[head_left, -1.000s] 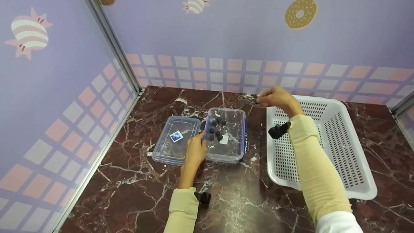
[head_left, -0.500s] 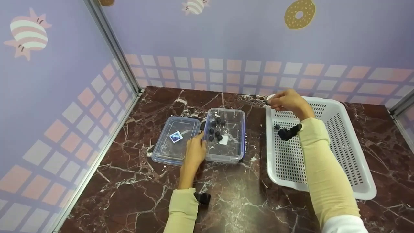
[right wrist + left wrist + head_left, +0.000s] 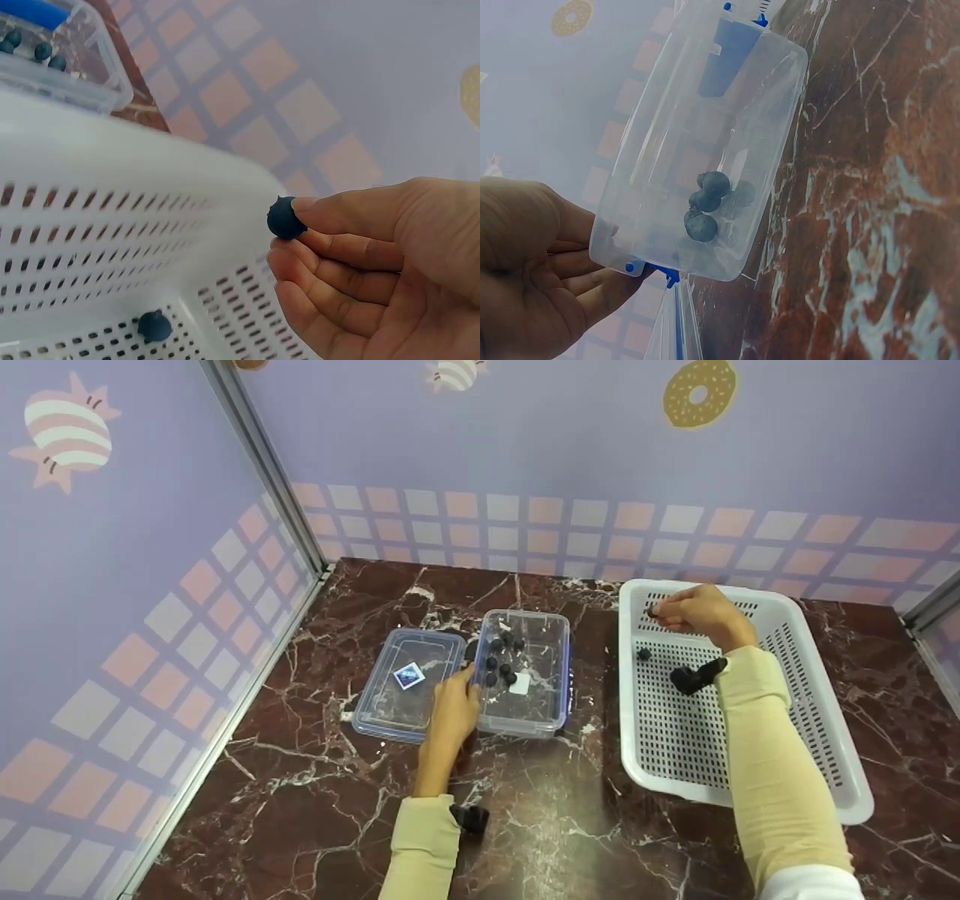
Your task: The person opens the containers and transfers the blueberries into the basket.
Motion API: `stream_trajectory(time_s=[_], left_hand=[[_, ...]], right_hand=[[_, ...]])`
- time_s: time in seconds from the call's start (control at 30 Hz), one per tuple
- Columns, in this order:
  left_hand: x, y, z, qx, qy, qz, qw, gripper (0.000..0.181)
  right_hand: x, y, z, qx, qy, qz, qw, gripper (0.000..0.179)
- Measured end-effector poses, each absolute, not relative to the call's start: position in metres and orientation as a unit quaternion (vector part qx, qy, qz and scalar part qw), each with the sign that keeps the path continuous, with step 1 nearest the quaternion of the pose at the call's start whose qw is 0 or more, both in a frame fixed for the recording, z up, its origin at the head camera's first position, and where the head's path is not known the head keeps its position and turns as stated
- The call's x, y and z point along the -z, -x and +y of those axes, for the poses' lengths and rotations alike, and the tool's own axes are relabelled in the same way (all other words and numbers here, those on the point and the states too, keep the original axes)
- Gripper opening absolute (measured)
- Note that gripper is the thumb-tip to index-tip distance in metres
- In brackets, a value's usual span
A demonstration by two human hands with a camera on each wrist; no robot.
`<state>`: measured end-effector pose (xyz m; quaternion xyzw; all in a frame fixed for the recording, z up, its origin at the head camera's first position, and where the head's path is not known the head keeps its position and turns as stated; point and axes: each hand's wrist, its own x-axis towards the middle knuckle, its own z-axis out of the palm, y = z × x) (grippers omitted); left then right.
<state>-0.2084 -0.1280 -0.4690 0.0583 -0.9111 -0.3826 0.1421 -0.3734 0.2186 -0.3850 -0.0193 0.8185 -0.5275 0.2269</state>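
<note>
My right hand (image 3: pixel 703 613) pinches a blueberry (image 3: pixel 285 218) between thumb and fingertips, above the far left part of a white perforated basket (image 3: pixel 634 735). Another blueberry (image 3: pixel 643 654) lies on the basket's floor. To the left stands a clear plastic food box (image 3: pixel 540 712) with several blueberries (image 3: pixel 703 227) inside, toward its left side. My left hand (image 3: pixel 454 705) grips the box's left wall, thumb at the rim and fingers at the outside near a blue clip (image 3: pixel 664 271).
A clear lid (image 3: pixel 375 709) with a blue-edged label lies left of the box, partly under my left hand. A patterned wall (image 3: pixel 517 442) stands behind the dark marbled table (image 3: pixel 300 817). The basket's raised rim separates it from the box.
My right hand has carried the pinched blueberry rightward from beside the basket, across its rim, to above its inside. My left hand and the box have stayed put.
</note>
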Motion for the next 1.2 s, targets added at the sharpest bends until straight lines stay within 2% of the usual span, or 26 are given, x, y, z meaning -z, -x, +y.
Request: stream_trajectory(time_s=[0.43, 0.77, 0.97, 1.2], left_hand=[[0.469, 0.207, -0.13, 0.376, -0.046, -0.912, 0.158, 0.037], [0.469, 0.208, -0.129, 0.382, -0.049, -0.91, 0.153, 0.037], [0.471, 0.208, -0.127, 0.388, -0.047, -0.908, 0.148, 0.037], [0.471, 0.209, -0.128, 0.379, -0.045, -0.912, 0.151, 0.038]], right_hand=[[0.412, 0.374, 0.235, 0.52, -0.018, 0.816, 0.253, 0.042], [0.427, 0.377, 0.238, 0.495, -0.024, 0.829, 0.259, 0.033], [0.436, 0.378, 0.243, 0.484, -0.042, 0.829, 0.278, 0.019], [0.445, 0.381, 0.246, 0.508, -0.063, 0.804, 0.302, 0.026]])
